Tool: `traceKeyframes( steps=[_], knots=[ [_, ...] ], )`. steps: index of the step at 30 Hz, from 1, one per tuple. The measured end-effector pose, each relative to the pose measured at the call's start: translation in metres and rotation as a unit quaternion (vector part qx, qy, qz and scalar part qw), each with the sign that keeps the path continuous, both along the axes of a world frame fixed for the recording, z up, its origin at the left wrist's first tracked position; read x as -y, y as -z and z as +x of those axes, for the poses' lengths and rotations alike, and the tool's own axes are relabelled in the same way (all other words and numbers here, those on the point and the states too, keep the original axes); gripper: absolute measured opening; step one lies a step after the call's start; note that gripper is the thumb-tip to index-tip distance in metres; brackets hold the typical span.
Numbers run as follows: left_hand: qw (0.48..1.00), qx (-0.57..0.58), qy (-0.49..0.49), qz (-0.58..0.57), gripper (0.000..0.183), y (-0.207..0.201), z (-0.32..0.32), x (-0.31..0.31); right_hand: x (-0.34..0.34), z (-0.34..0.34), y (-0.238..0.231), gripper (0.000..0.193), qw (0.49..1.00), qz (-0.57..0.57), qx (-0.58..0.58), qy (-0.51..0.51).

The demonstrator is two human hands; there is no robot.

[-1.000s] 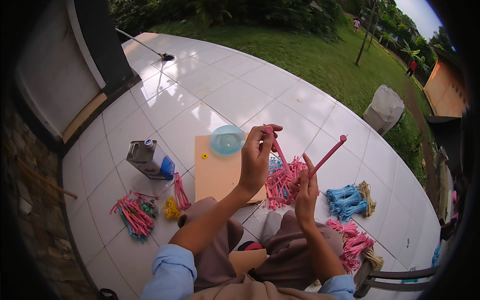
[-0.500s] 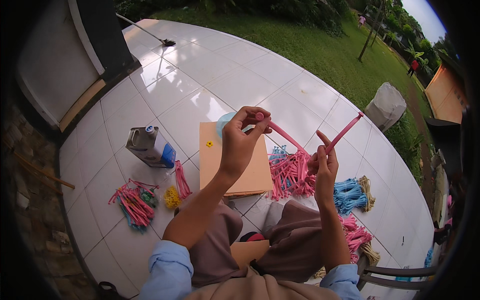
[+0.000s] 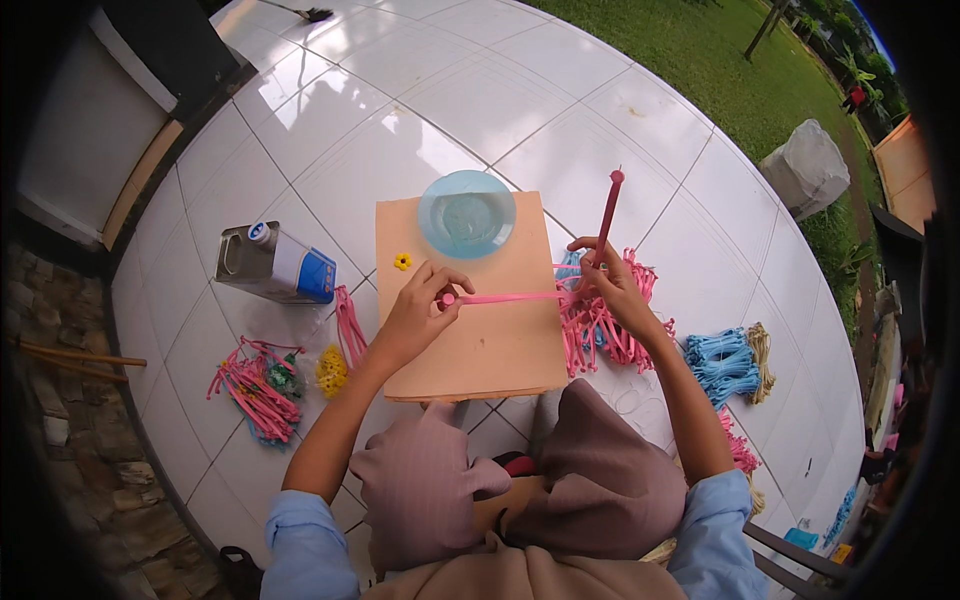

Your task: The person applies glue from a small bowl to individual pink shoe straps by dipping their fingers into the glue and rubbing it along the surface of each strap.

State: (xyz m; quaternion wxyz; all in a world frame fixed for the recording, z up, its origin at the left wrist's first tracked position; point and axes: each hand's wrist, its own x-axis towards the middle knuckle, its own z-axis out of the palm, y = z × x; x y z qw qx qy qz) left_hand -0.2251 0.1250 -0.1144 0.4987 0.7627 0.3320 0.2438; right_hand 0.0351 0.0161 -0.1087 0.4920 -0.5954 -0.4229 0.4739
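Observation:
A pink plastic strip [image 3: 510,298] with knobbed round ends is stretched level between my hands above a tan board [image 3: 470,355]. My left hand [image 3: 415,308] is closed in a pinch on one knobbed end. My right hand [image 3: 615,290] grips the strip farther along, and its other end sticks up past the fingers. On the board lie a small yellow flower piece [image 3: 402,261] and, at its far edge, a translucent blue bowl [image 3: 427,217]. Behind and below my right hand spreads a heap of pink and blue strips [image 3: 637,345].
A metal can [image 3: 275,262] stands left of the board. Near it lie pink strips [image 3: 262,392] and yellow pieces [image 3: 332,372]. Blue bundles [image 3: 720,368] sit at the right. A white sack [image 3: 806,168] is by the grass, and a broom [image 3: 316,15] lies far left.
Both hands have come down and nearer the board, my left hand also moving left. The strip has gone from slanted to nearly level. The view has tilted down, showing the whole bowl.

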Motion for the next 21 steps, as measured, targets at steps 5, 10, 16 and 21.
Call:
traceKeyframes(
  steps=[5,10,16,21],
  knots=[
    [0.962,-0.143,0.159,0.172,0.045,0.006,-0.003,-0.017,-0.018,0.009,0.029,0.024,0.999,-0.044,0.004,-0.032],
    [0.943,-0.192,0.188,0.198,0.044,0.008,-0.001,-0.028,-0.03,0.01,0.026,0.023,0.992,-0.098,-0.061,-0.051],
    [0.934,-0.2,0.188,0.228,0.045,0.013,0.002,-0.031,-0.04,0.018,0.041,0.025,0.992,-0.093,-0.076,-0.039],
    [0.932,-0.199,0.191,0.235,0.045,0.013,0.002,-0.033,-0.046,0.017,0.034,0.025,0.986,-0.129,-0.083,-0.059]
  ],
)
